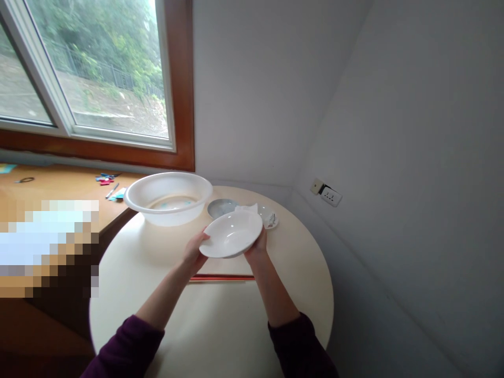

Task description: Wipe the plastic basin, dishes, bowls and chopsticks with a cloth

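Between my two hands a white bowl (231,234), wide and shallow, is held up over the round table, its inside tilted toward me. My left hand (196,249) grips the left rim, the thumb over the edge. On the right side my right hand (258,245) is wrapped under and around the bowl, its fingers mostly hidden. Behind the bowl lie a grey dish (221,206) and a patterned white plate (271,218), partly covered. A crumpled white cloth or tissue (248,208) rests by them. Red chopsticks (220,278) lie across the table below my hands.
A large translucent plastic basin (169,202) stands at the back left of the round cream table (129,294). To the left is a wooden desk (71,184) with scissors (25,180) and small coloured items. Walls close in behind and right, with a power socket (331,196).
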{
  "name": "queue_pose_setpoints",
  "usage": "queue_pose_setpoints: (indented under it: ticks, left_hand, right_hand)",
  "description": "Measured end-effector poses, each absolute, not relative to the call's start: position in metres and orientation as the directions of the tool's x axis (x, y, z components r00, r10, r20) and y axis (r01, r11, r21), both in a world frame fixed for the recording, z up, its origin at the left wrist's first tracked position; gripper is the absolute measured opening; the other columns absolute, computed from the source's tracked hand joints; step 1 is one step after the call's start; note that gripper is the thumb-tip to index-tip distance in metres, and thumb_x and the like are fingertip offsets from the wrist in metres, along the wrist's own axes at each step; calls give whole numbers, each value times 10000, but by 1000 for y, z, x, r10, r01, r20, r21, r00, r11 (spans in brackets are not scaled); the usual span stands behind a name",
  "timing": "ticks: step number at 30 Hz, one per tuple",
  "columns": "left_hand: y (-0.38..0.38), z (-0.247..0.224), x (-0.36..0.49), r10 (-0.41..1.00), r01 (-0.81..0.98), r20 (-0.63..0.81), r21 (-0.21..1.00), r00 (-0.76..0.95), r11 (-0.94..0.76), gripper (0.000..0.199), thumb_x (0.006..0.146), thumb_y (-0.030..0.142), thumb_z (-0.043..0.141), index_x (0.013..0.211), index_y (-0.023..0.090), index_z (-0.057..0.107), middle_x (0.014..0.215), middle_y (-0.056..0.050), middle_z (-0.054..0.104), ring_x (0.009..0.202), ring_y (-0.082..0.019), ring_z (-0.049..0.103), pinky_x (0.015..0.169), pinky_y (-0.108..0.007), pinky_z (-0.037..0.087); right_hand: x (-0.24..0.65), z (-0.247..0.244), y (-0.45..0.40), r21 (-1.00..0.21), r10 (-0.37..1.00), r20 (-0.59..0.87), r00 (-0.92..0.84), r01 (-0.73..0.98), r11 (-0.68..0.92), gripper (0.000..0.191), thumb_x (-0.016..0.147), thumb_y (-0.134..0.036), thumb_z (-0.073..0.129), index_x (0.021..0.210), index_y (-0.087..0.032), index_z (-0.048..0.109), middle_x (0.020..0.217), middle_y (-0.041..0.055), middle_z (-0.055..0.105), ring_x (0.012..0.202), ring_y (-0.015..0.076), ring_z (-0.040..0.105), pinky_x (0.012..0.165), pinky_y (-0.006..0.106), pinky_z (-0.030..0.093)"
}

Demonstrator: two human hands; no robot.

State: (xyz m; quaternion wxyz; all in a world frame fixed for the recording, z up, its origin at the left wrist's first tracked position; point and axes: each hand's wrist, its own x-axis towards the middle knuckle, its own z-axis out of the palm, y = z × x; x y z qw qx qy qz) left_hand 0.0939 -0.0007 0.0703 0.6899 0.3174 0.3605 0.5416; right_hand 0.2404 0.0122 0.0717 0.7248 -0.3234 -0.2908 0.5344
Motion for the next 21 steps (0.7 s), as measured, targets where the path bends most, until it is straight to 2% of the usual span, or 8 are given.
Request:
queue_pose_setpoints:
  ticks: [3,6,10,14,16,17,19,21]
  left_hand:
    - [1,67,91,883,-497,-325,735,340,462,280,661,91,594,940,68,583,721,-100,653,596,-197,624,540,-286,512]
    - [3,67,92,817,-531,-393,624,421,573,272,738,128,599,997,50,570,773,-139,677,691,-249,670,636,-336,556]
    - [0,72,96,823,-611,-402,552,401,567,286,766,84,525,1050,62,556,796,-136,684,758,-269,682,701,-372,564]
    - [-3,75,94,890,-712,-385,552,244,434,319,717,54,528,1029,102,579,811,-104,689,755,-253,674,721,-378,567]
    - [-2,73,91,905,-738,-399,564,148,370,308,693,45,540,988,117,594,784,-85,687,717,-232,666,706,-358,568]
    - [-1,72,90,907,-746,-408,571,106,344,295,688,44,546,967,122,599,770,-77,686,695,-220,661,696,-346,568]
    - [1,70,88,910,-754,-412,581,52,306,259,694,53,555,937,126,607,752,-67,685,660,-202,652,677,-327,567]
    - [3,69,87,917,-760,-395,579,54,294,223,719,73,543,926,116,614,742,-71,686,655,-201,651,668,-321,564]
  right_hand:
    - [242,78,10,-821,962,70,264,-533,206,410,790,-474,407,949,-165,624,898,57,697,895,233,638,817,379,511]
    - [242,84,7,-861,968,119,222,-463,212,398,770,-497,452,927,-172,619,869,43,695,878,230,640,786,361,523]
    - [249,83,11,-862,974,102,204,-470,189,351,754,-453,497,880,-153,628,840,58,693,864,235,641,786,361,520]
    - [271,84,19,-820,844,103,527,-435,371,368,806,-421,429,954,-138,611,904,72,680,934,210,623,829,356,501]
    - [279,88,16,-828,719,184,670,-288,481,394,838,-430,392,1013,-138,590,971,75,667,1005,208,592,876,374,473]
    - [280,90,12,-848,689,286,666,-159,506,407,853,-443,379,1034,-143,587,1006,81,661,1041,213,573,905,391,451]
    - [275,94,1,-824,699,560,445,209,527,413,862,-462,399,1071,-164,595,1085,95,645,1111,234,532,980,439,376]
    - [263,95,-11,-625,738,674,12,542,562,407,854,-442,459,1150,-188,575,1229,107,575,1212,251,453,1060,485,250]
